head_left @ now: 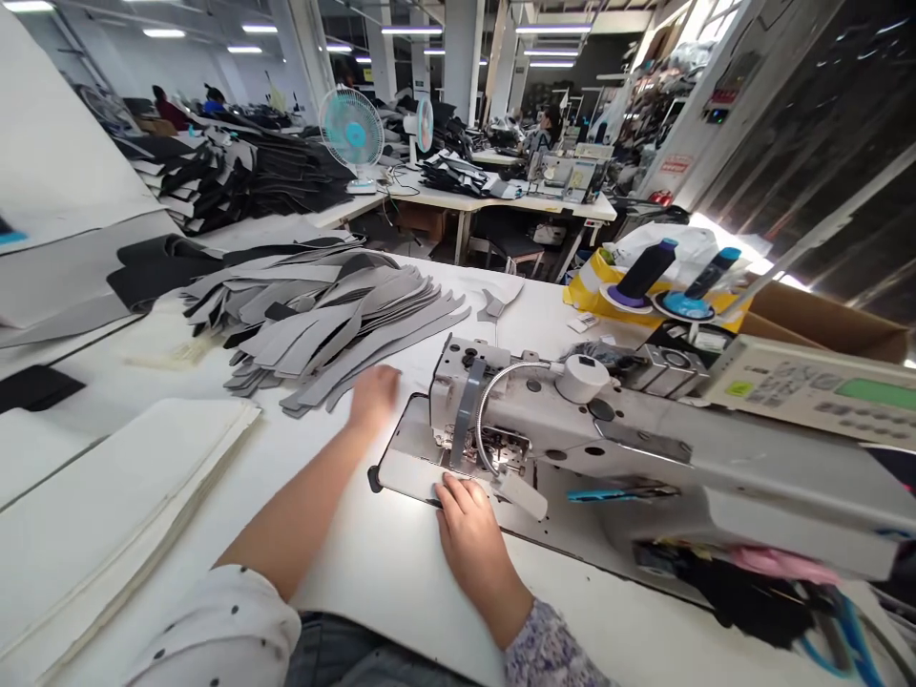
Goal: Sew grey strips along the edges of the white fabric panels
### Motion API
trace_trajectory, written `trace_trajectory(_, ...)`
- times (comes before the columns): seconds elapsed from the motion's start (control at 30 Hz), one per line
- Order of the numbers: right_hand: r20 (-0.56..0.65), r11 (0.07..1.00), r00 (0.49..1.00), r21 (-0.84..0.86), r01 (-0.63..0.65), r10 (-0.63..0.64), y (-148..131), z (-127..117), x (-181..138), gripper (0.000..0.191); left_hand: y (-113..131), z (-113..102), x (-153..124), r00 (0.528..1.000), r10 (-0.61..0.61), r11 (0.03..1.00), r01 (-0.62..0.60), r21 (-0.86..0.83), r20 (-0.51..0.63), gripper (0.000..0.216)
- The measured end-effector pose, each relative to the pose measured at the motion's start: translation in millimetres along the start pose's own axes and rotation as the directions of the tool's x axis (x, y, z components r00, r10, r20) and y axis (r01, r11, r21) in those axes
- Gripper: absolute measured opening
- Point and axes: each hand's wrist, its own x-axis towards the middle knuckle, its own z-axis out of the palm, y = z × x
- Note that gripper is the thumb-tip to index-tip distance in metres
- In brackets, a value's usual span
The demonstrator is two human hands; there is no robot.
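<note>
My left hand [376, 396], blurred by motion, is over the white table at the front edge of a pile of grey fabric strips [336, 324]. Its fingers are too smeared to read, and whether it touches a strip cannot be told. My right hand [472, 530] lies on the front of the bed of a sewing machine [407, 468], close to the needle area. Its fingers rest flat on the metal plate; a small dark patch shows beside the fingertips. Blue-handled snips [608, 494] lie on the machine bed further right.
Thread cones [644, 275] stand behind the machine, near a control panel [822, 386] and a cardboard box [830, 320]. Stacked white sheets [143, 487] lie at left. Dark cloth and scissors [837, 630] are at lower right. Fans [352, 129] and other people are further back.
</note>
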Motion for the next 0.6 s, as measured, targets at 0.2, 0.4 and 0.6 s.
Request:
trace_trajectory(0.2,-0.024,1.0,1.0,0.013,-0.004,0.004,-4,-6,3,0.033,-99,-46,14,0.957,-0.213,0.95,0.156,0.27,0.196,0.041)
trace_trajectory(0.4,-0.043,0.999,0.999,-0.031,0.021,-0.022,-6,-5,1,0.03,-90,-56,-17,0.95,-0.183,0.958,0.115,0.262,0.253,0.04)
trace_trajectory(0.6,0.017,0.991,0.991,-0.044,0.13,-0.13,-22,4,2,0.039,-58,-52,-80,0.957,0.011,0.994,-0.042,0.104,0.291,0.047)
